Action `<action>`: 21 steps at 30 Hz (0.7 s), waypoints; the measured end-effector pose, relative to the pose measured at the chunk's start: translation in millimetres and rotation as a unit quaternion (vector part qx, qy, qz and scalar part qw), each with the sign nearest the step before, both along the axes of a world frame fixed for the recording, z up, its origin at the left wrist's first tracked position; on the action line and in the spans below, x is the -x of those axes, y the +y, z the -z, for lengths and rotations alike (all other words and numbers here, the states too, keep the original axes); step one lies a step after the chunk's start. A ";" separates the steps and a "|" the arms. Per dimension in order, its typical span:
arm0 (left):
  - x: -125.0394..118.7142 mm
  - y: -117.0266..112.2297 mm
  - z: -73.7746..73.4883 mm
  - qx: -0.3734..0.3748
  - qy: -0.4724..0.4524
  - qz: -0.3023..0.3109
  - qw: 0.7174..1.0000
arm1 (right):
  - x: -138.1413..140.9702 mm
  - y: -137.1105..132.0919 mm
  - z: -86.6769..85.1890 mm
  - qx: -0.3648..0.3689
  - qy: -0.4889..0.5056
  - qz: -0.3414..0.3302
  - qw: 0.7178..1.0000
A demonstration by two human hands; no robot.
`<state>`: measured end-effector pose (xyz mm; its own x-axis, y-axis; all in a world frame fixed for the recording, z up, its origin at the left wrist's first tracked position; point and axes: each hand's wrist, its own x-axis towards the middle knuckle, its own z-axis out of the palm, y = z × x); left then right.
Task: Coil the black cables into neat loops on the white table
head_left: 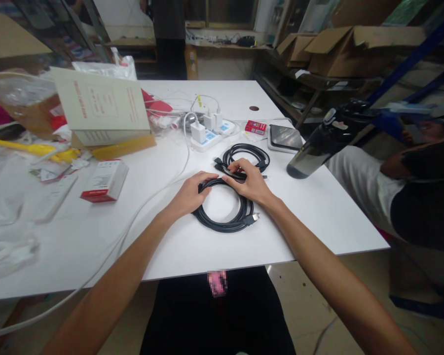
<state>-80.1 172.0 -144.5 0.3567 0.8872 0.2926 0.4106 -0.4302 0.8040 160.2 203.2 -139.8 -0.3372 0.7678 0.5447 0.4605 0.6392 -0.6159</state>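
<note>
A coiled black HDMI cable [225, 228] lies on the white table in front of me, one metal-tipped plug at its lower right. My left hand [192, 195] is closed on the upper left of the coil, thumb and fingers around the strands. My right hand [249, 182] grips the coil's upper right, with its thumb on the strands near the left fingertips. Just behind it lies a second black coiled cable [240, 147] with plugs showing; the right fingers partly cover it.
A white power strip [207, 143] with chargers sits behind the coils. To the right are a red box [256, 127], a dark-screened device [285, 137] and a black bottle [318, 143]. Leftward stand a red-white box [105, 180] and a carton [103, 103]. A person [422, 182] sits at right.
</note>
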 end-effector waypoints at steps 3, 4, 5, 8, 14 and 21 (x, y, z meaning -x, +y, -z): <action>0.5 -0.1 -1.0 0.005 -0.010 0.010 1.000 | 3.8 -2.3 1.0 0.002 -0.004 -0.018 1.000; 0.9 -0.3 -1.5 0.004 -0.012 0.012 1.000 | 5.4 -3.5 1.3 0.006 -0.006 -0.030 1.000; 1.3 -0.7 -2.0 0.005 -0.013 0.015 1.000 | 6.8 -4.7 1.4 0.012 -0.006 -0.042 0.999; 2.6 -2.8 -4.1 0.022 -0.021 0.029 0.999 | 7.5 -5.8 0.9 0.020 0.007 -0.040 0.999; 2.5 -8.9 -10.9 0.066 -0.028 0.052 0.996 | -13.9 10.0 6.0 -0.049 -0.020 0.051 0.997; -1.7 -13.5 -21.3 0.065 -0.072 -0.003 0.995 | -33.0 17.9 13.5 -0.021 -0.181 0.088 0.979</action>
